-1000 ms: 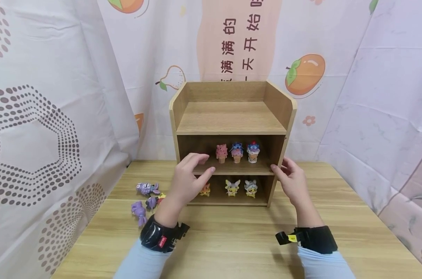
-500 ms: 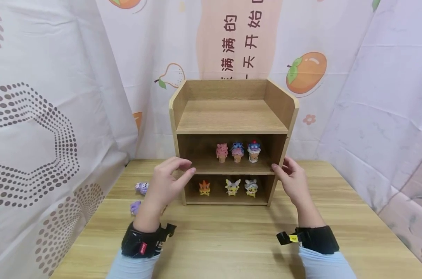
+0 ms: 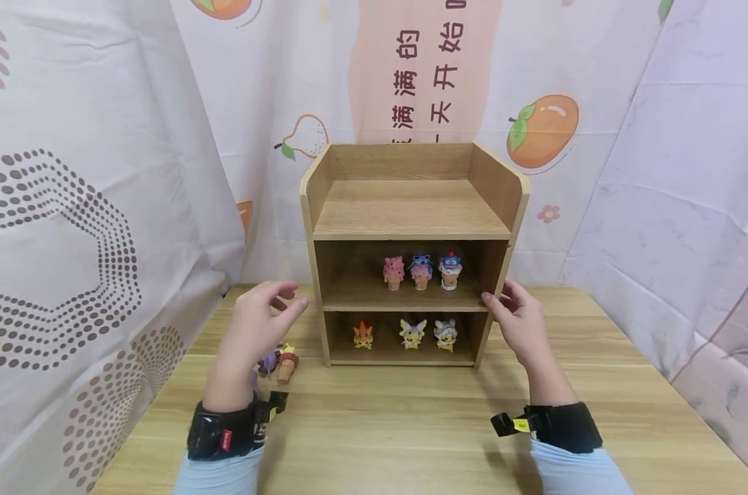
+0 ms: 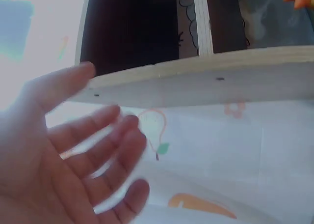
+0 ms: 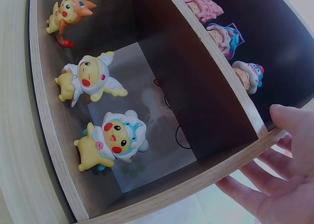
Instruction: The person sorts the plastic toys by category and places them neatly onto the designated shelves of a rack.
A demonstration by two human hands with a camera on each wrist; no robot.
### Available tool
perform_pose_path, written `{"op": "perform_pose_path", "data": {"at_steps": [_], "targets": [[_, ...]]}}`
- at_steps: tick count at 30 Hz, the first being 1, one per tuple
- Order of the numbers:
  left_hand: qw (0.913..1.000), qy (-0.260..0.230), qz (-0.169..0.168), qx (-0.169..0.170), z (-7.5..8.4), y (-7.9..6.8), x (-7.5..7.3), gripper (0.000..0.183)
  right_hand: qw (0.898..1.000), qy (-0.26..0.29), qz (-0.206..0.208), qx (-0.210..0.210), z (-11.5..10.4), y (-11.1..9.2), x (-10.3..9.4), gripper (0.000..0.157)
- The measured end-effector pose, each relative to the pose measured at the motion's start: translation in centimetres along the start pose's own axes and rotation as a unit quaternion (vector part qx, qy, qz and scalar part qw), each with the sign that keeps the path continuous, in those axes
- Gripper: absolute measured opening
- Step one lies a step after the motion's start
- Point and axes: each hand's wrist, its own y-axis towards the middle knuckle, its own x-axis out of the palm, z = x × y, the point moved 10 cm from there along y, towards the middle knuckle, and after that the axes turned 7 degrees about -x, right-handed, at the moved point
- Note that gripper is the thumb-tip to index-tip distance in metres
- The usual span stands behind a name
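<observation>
A wooden shelf unit (image 3: pixel 414 206) stands on the table. My right hand (image 3: pixel 519 320) holds its right side panel, thumb at the inner front edge and fingers round the outside. My left hand (image 3: pixel 259 320) is in the air left of the unit, fingers loosely bent and holding nothing. On the middle shelf stand a pink ice-cream-cone figurine (image 3: pixel 393 273), a blue one with sunglasses (image 3: pixel 421 270) and a blue one with a red top (image 3: pixel 449 270). Below are an orange-hooded yellow figurine (image 3: pixel 363 335), a white-eared one (image 5: pixel 91 76) and a white-hooded one (image 5: pixel 115 140).
Below my left hand, a red-and-yellow cone figurine (image 3: pixel 287 364) and a purple figurine (image 3: pixel 267 362) lie on the wooden table (image 3: pixel 399 426); others are hidden behind the left arm. Printed curtains (image 3: pixel 275 62) hang behind and on both sides.
My left hand has moved left, away from the front of the shelf unit, uncovering the orange-hooded figurine and passing over the loose figurines. My right hand has stayed at the side panel.
</observation>
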Motion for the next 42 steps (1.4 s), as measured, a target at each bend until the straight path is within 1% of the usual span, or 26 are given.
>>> {"op": "perform_pose_path", "data": {"at_steps": [2, 5, 11, 18, 22, 33, 36, 42], "targets": [[0.9990, 0.020, -0.016, -0.036, -1.1, 0.1, 0.2, 0.042, 1.000, -0.002, -0.002, -0.001, 0.0, 0.0, 0.0, 0.052], [0.9952, 0.049, -0.039, -0.074, -2.4, 0.1, 0.5, 0.051, 1.000, -0.003, -0.003, -0.001, 0.0, 0.0, 0.0, 0.052], [0.9849, 0.100, -0.079, -0.118, -4.6, 0.2, 1.4, 0.066, 1.000, -0.003, -0.001, 0.001, 0.2, 0.1, 0.0, 0.052], [0.9723, 0.140, -0.116, -0.148, -7.2, 0.6, 3.2, 0.070, 1.000, 0.000, -0.003, -0.001, 0.4, 0.3, 0.0, 0.053], [0.9648, 0.153, -0.133, -0.168, -8.5, 0.7, 4.3, 0.071, 1.000, -0.001, -0.004, -0.001, 0.5, 0.2, 0.0, 0.052], [0.9495, 0.162, -0.163, -0.214, -10.6, 0.4, 6.0, 0.071, 1.000, 0.000, -0.001, 0.001, 0.5, 0.0, -0.1, 0.052], [0.9453, 0.169, -0.173, -0.219, -11.0, 0.3, 6.6, 0.069, 1.000, -0.001, -0.001, 0.001, 0.6, 0.0, -0.1, 0.053], [0.9377, 0.191, -0.182, -0.226, -11.8, -0.1, 7.4, 0.066, 1.000, -0.004, -0.003, 0.002, 0.7, 0.1, -0.1, 0.053]]}}
